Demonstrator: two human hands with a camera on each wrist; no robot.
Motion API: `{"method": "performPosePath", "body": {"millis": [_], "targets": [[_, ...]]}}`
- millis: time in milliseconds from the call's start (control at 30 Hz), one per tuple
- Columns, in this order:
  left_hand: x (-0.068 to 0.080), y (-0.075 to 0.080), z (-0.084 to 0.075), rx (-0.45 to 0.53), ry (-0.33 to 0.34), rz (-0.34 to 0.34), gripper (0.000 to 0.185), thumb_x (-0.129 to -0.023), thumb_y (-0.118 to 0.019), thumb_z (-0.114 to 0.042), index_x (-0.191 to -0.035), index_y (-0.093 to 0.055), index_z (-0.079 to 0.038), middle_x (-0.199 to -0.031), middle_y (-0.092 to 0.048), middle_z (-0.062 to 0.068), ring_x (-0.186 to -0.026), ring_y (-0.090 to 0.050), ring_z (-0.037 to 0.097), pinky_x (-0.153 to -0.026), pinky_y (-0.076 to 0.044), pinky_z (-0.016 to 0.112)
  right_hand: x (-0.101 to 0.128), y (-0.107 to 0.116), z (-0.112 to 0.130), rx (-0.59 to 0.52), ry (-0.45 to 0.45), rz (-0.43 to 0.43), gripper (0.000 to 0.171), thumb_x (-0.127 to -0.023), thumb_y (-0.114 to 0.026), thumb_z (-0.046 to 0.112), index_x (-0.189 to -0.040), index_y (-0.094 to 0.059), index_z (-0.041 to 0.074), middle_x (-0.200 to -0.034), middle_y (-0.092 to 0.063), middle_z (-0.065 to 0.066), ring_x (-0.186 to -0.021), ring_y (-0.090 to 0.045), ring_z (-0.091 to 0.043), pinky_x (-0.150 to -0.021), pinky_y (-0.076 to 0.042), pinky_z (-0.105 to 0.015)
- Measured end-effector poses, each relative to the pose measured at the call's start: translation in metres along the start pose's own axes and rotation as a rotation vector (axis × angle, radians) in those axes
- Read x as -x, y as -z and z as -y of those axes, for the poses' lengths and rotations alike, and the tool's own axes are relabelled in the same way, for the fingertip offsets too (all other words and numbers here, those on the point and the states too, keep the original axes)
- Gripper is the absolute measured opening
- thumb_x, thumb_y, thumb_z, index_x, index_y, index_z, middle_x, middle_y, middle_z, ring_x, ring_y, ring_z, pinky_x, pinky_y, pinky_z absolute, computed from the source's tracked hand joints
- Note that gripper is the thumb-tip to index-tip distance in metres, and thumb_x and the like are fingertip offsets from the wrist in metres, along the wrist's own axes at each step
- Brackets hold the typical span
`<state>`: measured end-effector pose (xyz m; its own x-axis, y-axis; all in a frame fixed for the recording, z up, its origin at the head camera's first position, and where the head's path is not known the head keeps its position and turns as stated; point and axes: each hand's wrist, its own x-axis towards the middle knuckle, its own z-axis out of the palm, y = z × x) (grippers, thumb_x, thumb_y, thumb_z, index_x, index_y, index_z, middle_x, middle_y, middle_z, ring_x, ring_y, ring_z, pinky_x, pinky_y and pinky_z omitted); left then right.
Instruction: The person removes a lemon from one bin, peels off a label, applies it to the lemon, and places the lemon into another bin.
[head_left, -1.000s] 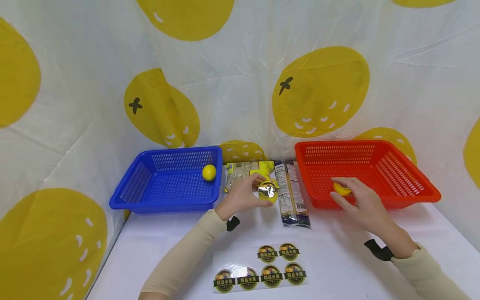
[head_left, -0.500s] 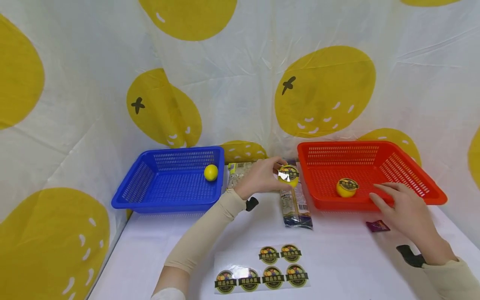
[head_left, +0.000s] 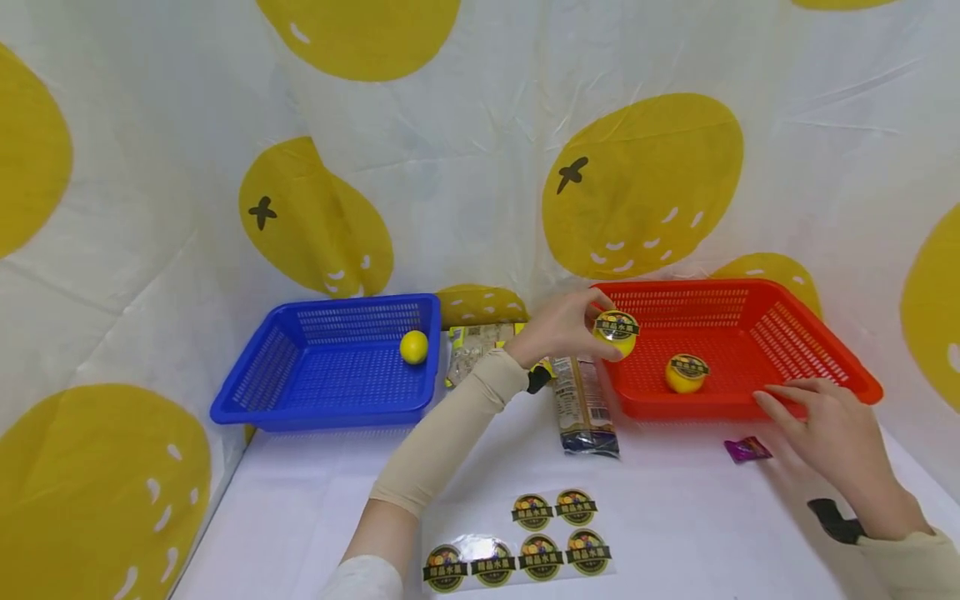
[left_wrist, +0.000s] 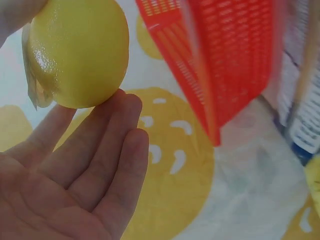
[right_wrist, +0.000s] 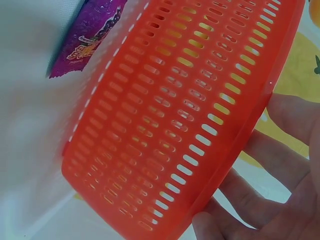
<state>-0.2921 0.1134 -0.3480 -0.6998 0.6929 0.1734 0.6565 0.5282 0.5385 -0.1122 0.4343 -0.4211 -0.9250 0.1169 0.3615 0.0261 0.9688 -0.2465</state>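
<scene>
My left hand [head_left: 592, 327] holds a yellow lemon [head_left: 616, 331] with a round dark label, just above the left rim of the red basket [head_left: 750, 287]. In the left wrist view the lemon [left_wrist: 75, 55] sits at my fingertips [left_wrist: 107, 125], with clear film on its side and the red basket [left_wrist: 235, 60] beyond. A second labelled lemon [head_left: 686, 372] lies inside the red basket. My right hand [head_left: 813, 412] is open, fingers straight, at the basket's front right rim. The right wrist view shows those fingers [right_wrist: 285, 165] close to the basket wall [right_wrist: 175, 125].
A blue basket [head_left: 330, 417] at the left holds a plain lemon [head_left: 413, 347]. Between the baskets lie a long noodle packet [head_left: 581, 404] and a yellow-green packet [head_left: 480, 343]. A sheet of round labels [head_left: 525, 542] lies near me. A purple wrapper [head_left: 746, 450] lies before the red basket.
My left hand carried its labelled lemon rightward from the middle of the table to the red basket's rim. My right hand let go of the other lemon and drew back.
</scene>
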Motion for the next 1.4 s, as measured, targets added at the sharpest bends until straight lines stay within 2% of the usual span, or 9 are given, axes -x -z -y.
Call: {"method": "performPosePath", "body": {"millis": [167,400,467,533,800,1000,1167,1400], "targets": [[-0.02,-0.003,-0.015,-0.004,0.021,0.044,0.066,-0.072,-0.089,-0.053,-0.126,-0.064,-0.025,-0.119,-0.068,-0.01,-0.1,-0.059,0.005,-0.081,-0.05,0.017,0.0,0.0,-0.002,-0.003,-0.012,-0.003,0.05,-0.09,-0.077,0.032,-0.117,-0.069,-0.01,-0.118,-0.061,-0.041,-0.106,-0.049,-0.057,-0.087,-0.042,-0.075],[-0.043,-0.01,-0.033,0.064,0.095,0.088,0.065,-0.07,-0.091,-0.051,-0.125,-0.063,-0.031,-0.116,-0.067,-0.016,-0.099,-0.061,0.003,-0.079,-0.052,0.018,0.001,0.0,0.001,-0.015,-0.044,0.013,0.051,-0.091,-0.076,0.033,-0.119,-0.069,-0.009,-0.119,-0.06,-0.039,-0.108,-0.048,-0.056,-0.087,-0.042,-0.074],[-0.05,-0.013,-0.037,0.072,0.096,0.106,0.064,-0.07,-0.092,-0.049,-0.124,-0.062,-0.032,-0.114,-0.065,-0.017,-0.098,-0.06,0.004,-0.077,-0.052,0.018,0.001,0.001,0.001,-0.015,-0.046,0.011,0.051,-0.092,-0.075,0.035,-0.119,-0.069,-0.009,-0.119,-0.061,-0.039,-0.108,-0.049,-0.056,-0.087,-0.042,-0.074],[-0.058,-0.017,-0.041,0.066,0.081,0.118,0.063,-0.07,-0.092,-0.048,-0.124,-0.063,-0.03,-0.118,-0.064,-0.017,-0.097,-0.059,0.004,-0.077,-0.051,0.018,0.002,0.001,0.002,-0.013,-0.046,0.004,0.05,-0.091,-0.076,0.034,-0.119,-0.07,-0.009,-0.119,-0.061,-0.039,-0.108,-0.049,-0.056,-0.087,-0.043,-0.074],[-0.081,-0.048,-0.048,0.038,0.079,0.192,0.057,-0.073,-0.089,-0.049,-0.12,-0.062,-0.03,-0.111,-0.063,-0.017,-0.098,-0.059,0.002,-0.078,-0.051,0.015,0.002,0.001,0.006,-0.028,-0.035,-0.034,0.047,-0.092,-0.075,0.034,-0.116,-0.072,-0.007,-0.115,-0.064,-0.037,-0.104,-0.053,-0.054,-0.083,-0.045,-0.069],[-0.097,-0.07,-0.052,0.011,0.033,0.212,0.061,-0.073,-0.089,-0.05,-0.123,-0.061,-0.03,-0.11,-0.063,-0.017,-0.098,-0.059,0.001,-0.078,-0.051,0.014,0.003,0.0,0.008,-0.024,-0.063,-0.017,0.051,-0.092,-0.074,0.037,-0.118,-0.071,-0.006,-0.116,-0.064,-0.036,-0.105,-0.053,-0.053,-0.08,-0.049,-0.067],[-0.105,-0.088,-0.054,-0.002,0.008,0.212,0.062,-0.072,-0.089,-0.052,-0.123,-0.06,-0.031,-0.108,-0.062,-0.017,-0.096,-0.059,0.001,-0.079,-0.051,0.015,0.004,-0.002,0.01,-0.019,-0.067,-0.031,0.051,-0.092,-0.074,0.037,-0.118,-0.071,-0.007,-0.116,-0.064,-0.036,-0.104,-0.054,-0.053,-0.08,-0.049,-0.067],[-0.113,-0.108,-0.057,-0.051,-0.035,0.286,0.06,-0.072,-0.088,-0.054,-0.122,-0.061,-0.034,-0.111,-0.065,-0.017,-0.099,-0.058,0.001,-0.082,-0.049,0.015,0.004,-0.002,0.01,-0.021,-0.066,-0.058,0.05,-0.091,-0.076,0.035,-0.117,-0.072,-0.008,-0.116,-0.064,-0.036,-0.103,-0.053,-0.052,-0.079,-0.05,-0.065]]}}
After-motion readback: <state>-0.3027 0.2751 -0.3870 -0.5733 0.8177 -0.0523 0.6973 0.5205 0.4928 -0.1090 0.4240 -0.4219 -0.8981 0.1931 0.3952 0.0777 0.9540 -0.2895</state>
